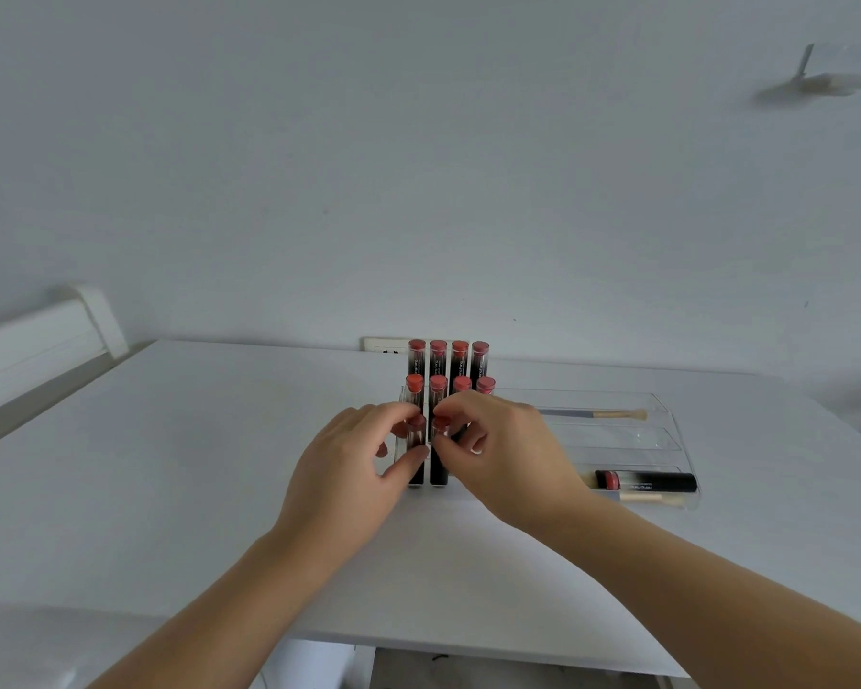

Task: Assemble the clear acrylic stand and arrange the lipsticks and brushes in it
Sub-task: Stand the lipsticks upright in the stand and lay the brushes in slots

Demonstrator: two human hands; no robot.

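While both hands work at the front row of the acrylic stand [402, 442] in the middle of the frame, the left hand [354, 460] pinches one upright lipstick [416, 457] and the right hand [498, 447] pinches its neighbour [439, 462], fingers narrow around each tube. Seat them straight down, gently (the stand looks light). A spare lipstick [644, 481] lies at lower right on the desk [195, 464].
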